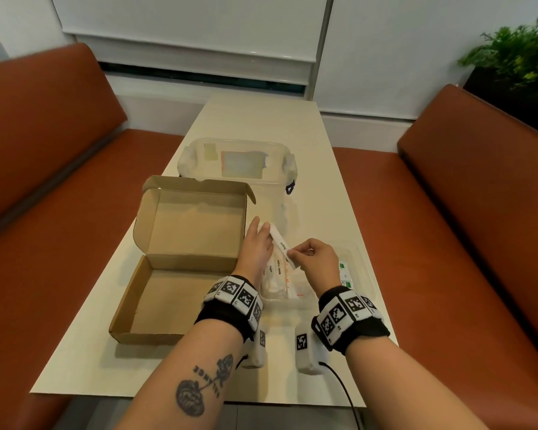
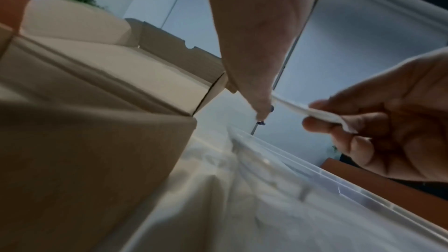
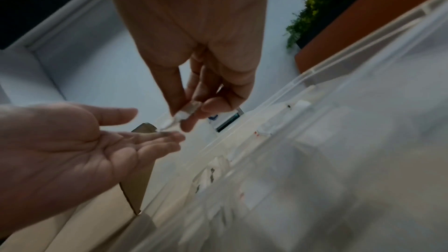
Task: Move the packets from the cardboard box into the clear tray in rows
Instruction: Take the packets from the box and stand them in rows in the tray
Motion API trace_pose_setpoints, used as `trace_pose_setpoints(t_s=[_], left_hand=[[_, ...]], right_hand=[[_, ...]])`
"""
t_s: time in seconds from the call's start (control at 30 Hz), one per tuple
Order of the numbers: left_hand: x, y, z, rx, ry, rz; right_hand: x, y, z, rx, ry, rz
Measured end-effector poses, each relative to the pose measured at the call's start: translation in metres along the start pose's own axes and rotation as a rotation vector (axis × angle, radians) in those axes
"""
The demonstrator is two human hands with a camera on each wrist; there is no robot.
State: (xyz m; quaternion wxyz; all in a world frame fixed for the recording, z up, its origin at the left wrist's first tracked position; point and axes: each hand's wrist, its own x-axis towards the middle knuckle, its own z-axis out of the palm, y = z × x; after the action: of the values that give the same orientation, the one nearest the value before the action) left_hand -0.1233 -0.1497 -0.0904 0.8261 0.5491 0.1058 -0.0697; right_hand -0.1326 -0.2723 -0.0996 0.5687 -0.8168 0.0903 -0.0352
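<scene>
The open cardboard box [image 1: 180, 259] lies on the table at the left, and I see no packets in it. Right of it stands the clear tray [image 1: 363, 268], with several white sugar packets [image 1: 276, 276] at its left end and green-labelled ones [image 1: 344, 274] further right. Above the tray my right hand [image 1: 308, 256] pinches the near end of a white sugar packet [image 1: 280, 243]. My left hand [image 1: 257, 240] is flat, with straight fingers touching the packet's far end. The right wrist view shows that pinch [image 3: 189, 111] and the left palm [image 3: 72, 141] turned up.
A clear lidded container [image 1: 236, 162] stands behind the box and tray. Orange benches [image 1: 44, 150] flank the narrow table [image 1: 261, 119], whose front edge is near my forearms. A plant [image 1: 516, 57] is at the far right.
</scene>
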Motion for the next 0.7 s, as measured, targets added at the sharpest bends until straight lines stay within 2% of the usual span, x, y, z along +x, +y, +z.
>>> trace_pose_setpoints(t_s=[0.1, 0.23, 0.33, 0.43, 0.6, 0.7], left_hand=[[-0.001, 0.005, 0.000, 0.045, 0.006, 0.025], [-0.001, 0.011, -0.007, 0.071, 0.047, 0.040], [-0.001, 0.013, -0.010, -0.016, 0.063, 0.010], [-0.003, 0.013, -0.011, -0.044, 0.082, 0.022], [-0.004, 0.012, -0.010, -0.073, 0.073, 0.021], [-0.005, 0.011, -0.010, -0.065, 0.060, 0.033]], right_hand=[[-0.001, 0.005, 0.006, -0.051, 0.043, 0.066], [-0.007, 0.010, 0.024, -0.094, -0.008, 0.096], [-0.009, 0.014, 0.034, -0.159, -0.028, 0.098], [-0.008, 0.017, 0.039, -0.220, -0.041, 0.079], [-0.003, 0.017, 0.040, -0.456, -0.075, 0.013], [-0.001, 0.018, 0.037, -0.454, -0.086, 0.010]])
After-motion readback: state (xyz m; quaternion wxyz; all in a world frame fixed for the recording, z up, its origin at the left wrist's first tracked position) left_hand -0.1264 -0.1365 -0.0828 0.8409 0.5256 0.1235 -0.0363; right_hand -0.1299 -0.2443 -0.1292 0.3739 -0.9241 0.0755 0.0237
